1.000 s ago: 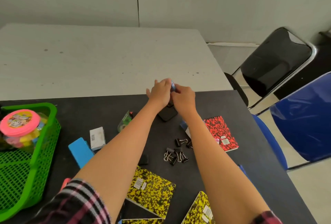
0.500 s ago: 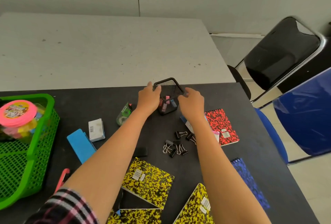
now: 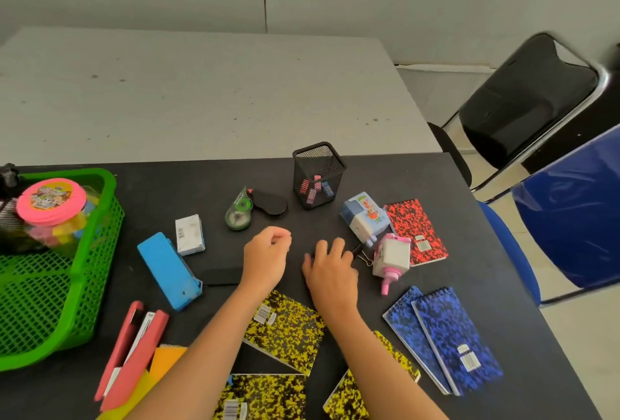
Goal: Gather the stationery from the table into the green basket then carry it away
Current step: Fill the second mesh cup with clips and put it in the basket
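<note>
Both hands are low over the middle of the black table (image 3: pixel 419 173), set there because the loose small items lie closest to me at that spot. My right hand (image 3: pixel 330 267) lies palm down with its fingers bent over the tabletop; a binder clip (image 3: pixel 363 256) shows just past the fingertips. Whether that hand has hold of it I cannot tell. My left hand (image 3: pixel 266 260) is just beside it, fingers curled, thumb and forefinger drawn together; nothing is visible between them, so I cannot tell whether it holds anything. The green basket (image 3: pixel 100 252) stands at the table's left edge, well apart from both hands. It is an open plastic mesh, upright, and already holds a clear jar with a pink lid (image 3: pixel 50 201). The remaining stationery is spread on the table. A black mesh pen cup (image 3: pixel 318 171) stands upright beyond my hands with pink and blue pieces inside. A correction tape (image 3: pixel 239 213), a small white box (image 3: pixel 189 234) and a blue case (image 3: pixel 167 268) lie between me and the basket. A red notebook (image 3: pixel 416 231) and two sharpeners (image 3: pixel 365 218) are to the right, blue notebooks (image 3: pixel 443 335) and yellow notebooks (image 3: pixel 285 329) nearest me. Judgement: gathering is at an early stage, and most items remain outside the basket.
</note>
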The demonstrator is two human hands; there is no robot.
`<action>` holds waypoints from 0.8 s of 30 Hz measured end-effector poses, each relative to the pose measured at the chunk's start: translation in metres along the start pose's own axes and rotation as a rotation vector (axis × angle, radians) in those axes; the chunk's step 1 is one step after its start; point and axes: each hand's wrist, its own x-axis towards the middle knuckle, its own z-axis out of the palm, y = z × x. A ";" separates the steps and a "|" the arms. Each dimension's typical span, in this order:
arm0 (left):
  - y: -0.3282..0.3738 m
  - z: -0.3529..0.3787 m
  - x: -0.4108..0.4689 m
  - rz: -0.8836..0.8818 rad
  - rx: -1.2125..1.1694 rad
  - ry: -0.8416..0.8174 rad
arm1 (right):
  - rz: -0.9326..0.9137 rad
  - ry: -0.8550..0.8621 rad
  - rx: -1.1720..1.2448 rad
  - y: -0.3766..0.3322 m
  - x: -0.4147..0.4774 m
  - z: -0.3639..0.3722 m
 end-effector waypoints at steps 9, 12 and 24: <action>0.008 0.036 0.004 0.106 0.189 -0.017 | 0.247 0.165 0.617 0.017 0.024 -0.035; 0.015 0.068 0.001 0.273 0.312 -0.176 | 0.389 0.230 0.855 0.026 0.032 -0.059; 0.007 0.097 0.007 0.370 0.609 -0.233 | 0.501 0.077 1.258 0.040 0.054 -0.080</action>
